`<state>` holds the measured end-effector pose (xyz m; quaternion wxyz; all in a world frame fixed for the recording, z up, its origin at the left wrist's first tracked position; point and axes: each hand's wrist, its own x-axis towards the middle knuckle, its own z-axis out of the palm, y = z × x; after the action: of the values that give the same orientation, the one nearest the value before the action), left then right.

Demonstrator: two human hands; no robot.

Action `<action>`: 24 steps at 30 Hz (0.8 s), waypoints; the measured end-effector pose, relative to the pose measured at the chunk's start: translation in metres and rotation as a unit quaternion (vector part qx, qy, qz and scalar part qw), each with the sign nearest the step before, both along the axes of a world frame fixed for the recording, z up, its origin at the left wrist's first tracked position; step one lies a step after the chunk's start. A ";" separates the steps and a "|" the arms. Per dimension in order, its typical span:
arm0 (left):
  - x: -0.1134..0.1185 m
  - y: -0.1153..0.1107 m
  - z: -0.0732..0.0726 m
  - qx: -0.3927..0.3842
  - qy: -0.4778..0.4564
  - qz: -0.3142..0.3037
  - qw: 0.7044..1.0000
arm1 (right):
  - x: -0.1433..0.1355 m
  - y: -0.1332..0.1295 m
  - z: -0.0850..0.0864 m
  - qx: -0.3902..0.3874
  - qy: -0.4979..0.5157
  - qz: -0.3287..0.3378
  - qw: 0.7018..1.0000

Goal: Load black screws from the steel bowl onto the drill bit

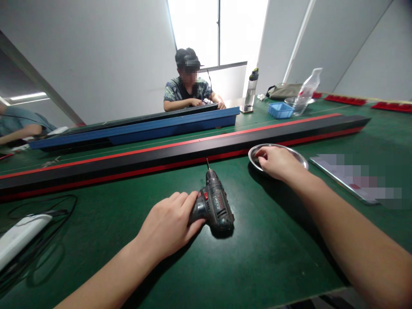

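My left hand is wrapped round the handle of a black cordless drill, which lies on its side on the green table. The drill's thin bit points away from me, toward a long black bar with red edges. Over on the right, my right hand reaches into a shallow round metal bowl. Its fingers are bent together inside the bowl, and whatever they touch there is hidden.
A white power strip with black cables lies at left. Right of the bowl is a flat, partly blurred device. Beyond the bar are a blue channel, a blue basket, bottles and a person; another person sits far left.
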<state>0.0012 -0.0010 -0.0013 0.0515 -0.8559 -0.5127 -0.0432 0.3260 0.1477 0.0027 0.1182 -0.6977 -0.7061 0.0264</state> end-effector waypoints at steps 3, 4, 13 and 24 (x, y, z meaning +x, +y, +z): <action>0.001 -0.001 -0.001 -0.001 0.002 0.003 1.000 | -0.002 -0.001 0.002 -0.006 -0.009 -0.009 1.000; 0.001 -0.001 -0.001 0.000 0.003 0.004 1.000 | -0.003 -0.001 0.003 -0.012 -0.009 -0.011 1.000; 0.001 0.000 0.000 0.010 0.005 0.020 1.000 | -0.005 -0.001 0.003 -0.058 -0.014 0.007 0.998; 0.000 0.001 0.002 -0.008 0.001 0.014 1.000 | -0.005 0.000 0.004 -0.065 -0.004 0.015 0.998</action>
<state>0.0012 -0.0005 0.0003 0.0458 -0.8489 -0.5253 -0.0375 0.3213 0.1477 0.0065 0.0691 -0.6935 -0.7136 0.0710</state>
